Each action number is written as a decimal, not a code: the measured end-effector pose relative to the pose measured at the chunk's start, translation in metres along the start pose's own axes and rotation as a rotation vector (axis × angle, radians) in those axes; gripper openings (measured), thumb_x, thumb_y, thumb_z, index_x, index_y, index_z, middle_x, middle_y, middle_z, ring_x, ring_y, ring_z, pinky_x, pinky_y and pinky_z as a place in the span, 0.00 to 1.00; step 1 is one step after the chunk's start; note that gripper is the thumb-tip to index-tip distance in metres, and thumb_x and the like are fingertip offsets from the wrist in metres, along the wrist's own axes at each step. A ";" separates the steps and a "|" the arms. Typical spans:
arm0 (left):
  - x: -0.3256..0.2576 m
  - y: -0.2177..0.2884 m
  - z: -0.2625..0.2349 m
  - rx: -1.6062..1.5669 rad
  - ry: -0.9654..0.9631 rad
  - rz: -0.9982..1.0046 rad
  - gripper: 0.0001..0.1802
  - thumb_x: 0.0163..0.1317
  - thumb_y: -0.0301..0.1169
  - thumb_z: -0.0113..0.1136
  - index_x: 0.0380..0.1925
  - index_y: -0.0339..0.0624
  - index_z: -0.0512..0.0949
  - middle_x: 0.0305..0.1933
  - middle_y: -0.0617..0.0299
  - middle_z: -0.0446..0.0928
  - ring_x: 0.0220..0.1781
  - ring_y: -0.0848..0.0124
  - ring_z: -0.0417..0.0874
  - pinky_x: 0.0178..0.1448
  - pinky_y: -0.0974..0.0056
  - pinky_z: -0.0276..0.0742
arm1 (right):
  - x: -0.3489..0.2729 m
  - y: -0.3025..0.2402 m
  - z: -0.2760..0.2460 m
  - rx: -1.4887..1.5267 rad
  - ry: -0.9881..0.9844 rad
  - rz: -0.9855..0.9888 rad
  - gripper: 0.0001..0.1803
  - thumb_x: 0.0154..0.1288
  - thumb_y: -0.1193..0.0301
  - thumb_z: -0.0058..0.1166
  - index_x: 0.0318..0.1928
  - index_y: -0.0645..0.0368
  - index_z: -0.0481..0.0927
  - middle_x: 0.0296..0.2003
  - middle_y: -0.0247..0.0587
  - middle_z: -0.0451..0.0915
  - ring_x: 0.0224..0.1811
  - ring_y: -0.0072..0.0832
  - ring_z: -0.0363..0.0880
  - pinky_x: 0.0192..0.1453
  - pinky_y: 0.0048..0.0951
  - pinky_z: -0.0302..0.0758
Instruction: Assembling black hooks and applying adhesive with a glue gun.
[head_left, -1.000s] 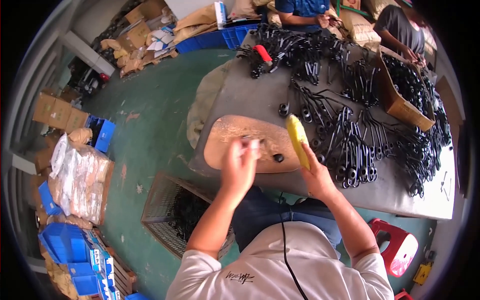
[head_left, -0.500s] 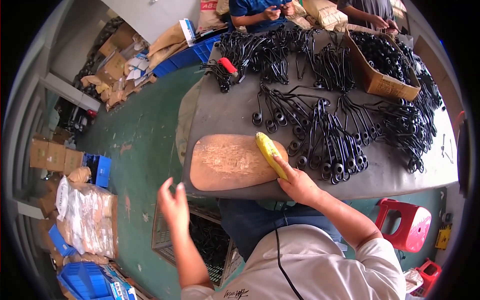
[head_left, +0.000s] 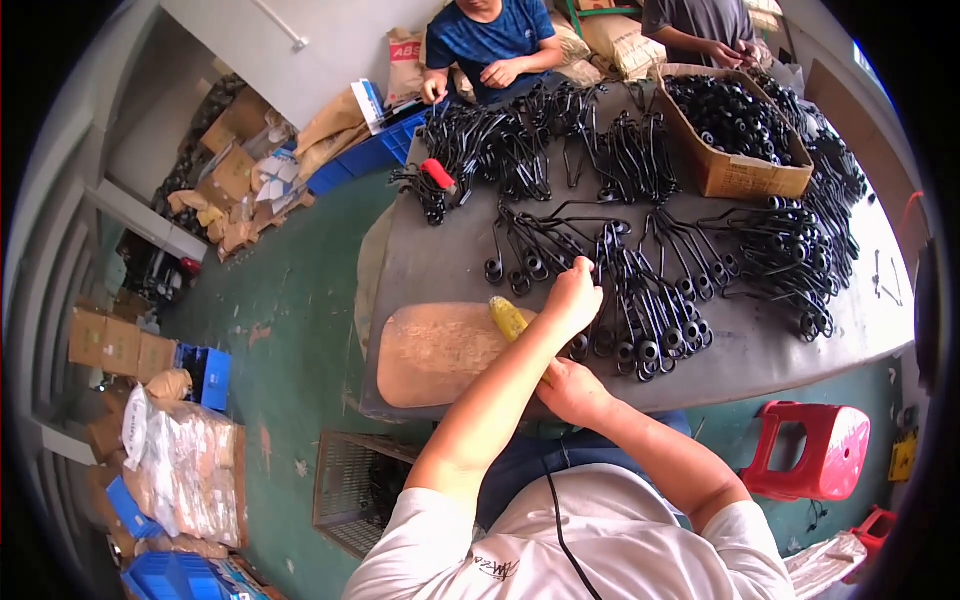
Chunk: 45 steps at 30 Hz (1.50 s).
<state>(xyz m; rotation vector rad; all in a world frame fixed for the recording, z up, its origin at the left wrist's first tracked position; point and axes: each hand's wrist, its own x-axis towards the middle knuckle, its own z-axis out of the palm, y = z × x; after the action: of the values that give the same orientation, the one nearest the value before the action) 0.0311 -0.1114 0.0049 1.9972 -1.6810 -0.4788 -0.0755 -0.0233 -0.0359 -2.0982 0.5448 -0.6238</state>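
My left hand (head_left: 574,301) is stretched across my right forearm's side to the black bent metal rods with round eyelet ends (head_left: 648,300). Its fingers are curled closed among them; what they grip, if anything, is hidden. In my right hand (head_left: 578,392), near the table's front edge, is a thick yellow stick-shaped piece (head_left: 508,318), which slants over the right end of a worn brown board (head_left: 440,350). My left forearm covers part of the yellow piece and the board. More bunches of black rods (head_left: 500,140) lie farther back, with a red-handled tool (head_left: 437,173) on them.
A cardboard box (head_left: 755,180) full of small black parts stands at the back right of the grey table (head_left: 800,370). Two people work across it. A red plastic stool (head_left: 815,450) is at the right, a crate (head_left: 350,490) below the front edge, and blue bins (head_left: 205,378) at the left.
My left hand has swung from beside the table up and right to the black rods. My right hand keeps hold of the yellow piece. The person in blue has shifted into fuller view.
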 end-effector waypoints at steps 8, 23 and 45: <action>-0.044 0.030 -0.057 -1.108 0.218 -0.021 0.17 0.72 0.34 0.57 0.57 0.41 0.71 0.28 0.72 0.71 0.28 0.82 0.71 0.36 0.76 0.68 | 0.001 -0.015 -0.009 -0.061 -0.099 0.140 0.25 0.65 0.68 0.51 0.62 0.59 0.66 0.36 0.62 0.81 0.41 0.59 0.81 0.48 0.54 0.78; -0.135 -0.055 -0.161 -0.949 0.191 -0.189 0.18 0.77 0.44 0.48 0.50 0.44 0.81 0.24 0.75 0.66 0.27 0.85 0.65 0.31 0.77 0.59 | -0.017 -0.080 -0.072 0.395 0.097 0.263 0.38 0.71 0.79 0.47 0.78 0.53 0.50 0.64 0.50 0.71 0.60 0.29 0.72 0.63 0.27 0.69; -0.155 -0.043 -0.129 -0.595 0.489 0.002 0.08 0.71 0.29 0.59 0.43 0.36 0.74 0.36 0.61 0.79 0.35 0.77 0.83 0.40 0.71 0.78 | 0.007 -0.111 -0.078 0.218 0.244 0.101 0.38 0.70 0.81 0.47 0.77 0.58 0.50 0.69 0.53 0.66 0.67 0.34 0.71 0.67 0.30 0.68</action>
<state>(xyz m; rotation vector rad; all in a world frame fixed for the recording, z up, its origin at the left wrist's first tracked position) 0.1089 0.0639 0.0797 1.5131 -1.0786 -0.3884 -0.1009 -0.0152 0.0977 -1.7912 0.6822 -0.8475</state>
